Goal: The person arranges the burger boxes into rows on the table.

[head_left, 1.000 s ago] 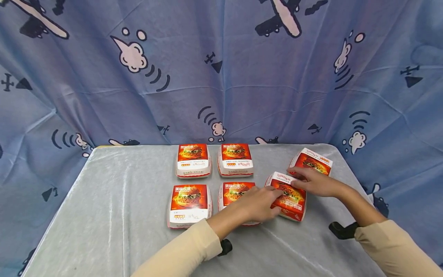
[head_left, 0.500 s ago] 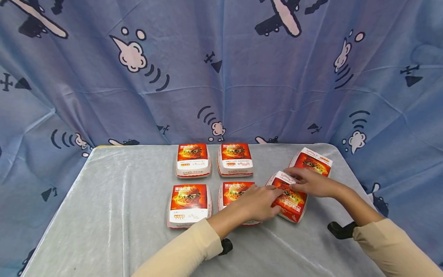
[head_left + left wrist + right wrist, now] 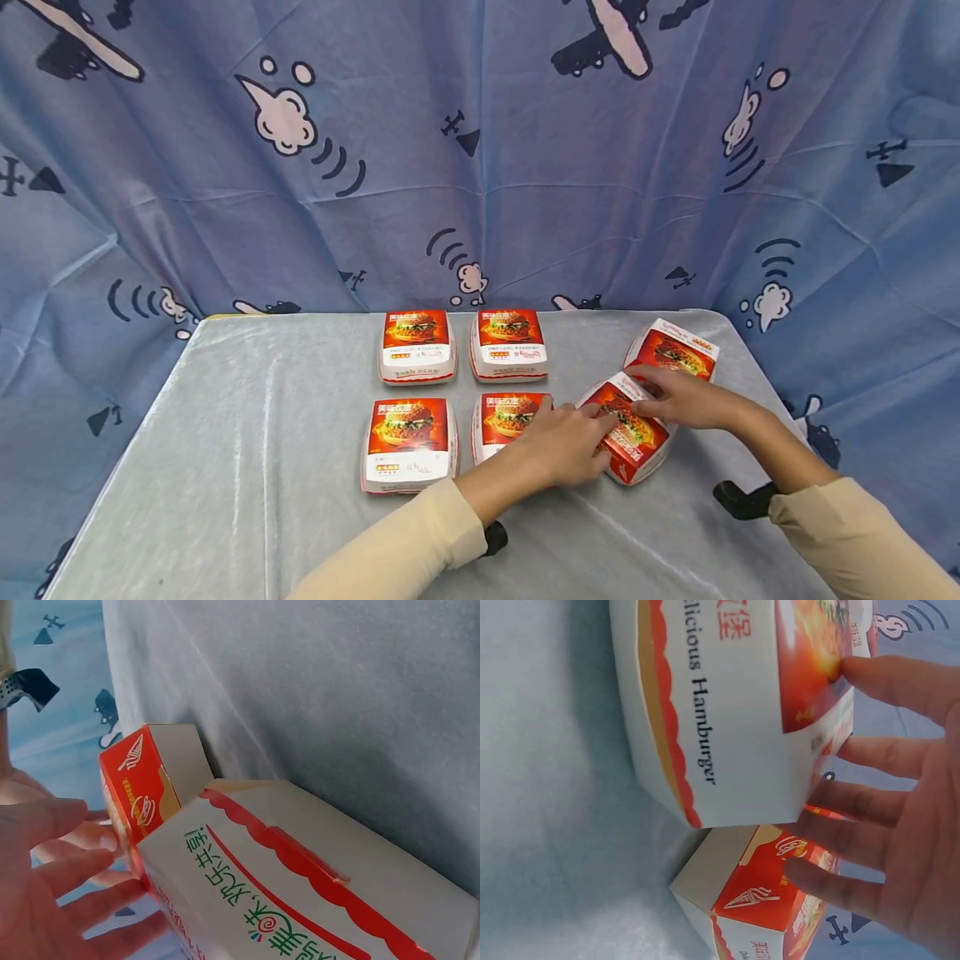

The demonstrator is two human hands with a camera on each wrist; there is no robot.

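Grip: my left grip (image 3: pixel 568 446) and right grip (image 3: pixel 684 397) loosely spread, touching, not clasping, the skewed burger box (image 3: pixel 632 446) on the tabletop (image 3: pixel 187 467) | Step: squaring it, I judge; next wants gentle two-sided twist | Edges: second box (image 3: pixel 678 354) just behind, four boxes (image 3: pixel 408 446) leftward; room frontward.

Passable freely over table (image 3: pixel 187 458) on L, also btwn back mid box (image 3: pixel 508 342) and R back box (image 3: pixel 678 350), and up from the front btwn sleeves (image 3: pixel 401 542). Tight btwn L col. and mid col., same btwn back row and front row. Blocked over front mid box (image 3: pixel 504 417) by L hand (image 3: pixel 566 446), btwn R front box (image 3: pixel 636 442) and R back box by R hand (image 3: pixel 678 398). Bounded behind by curtain (image 3: pixel 420 192).
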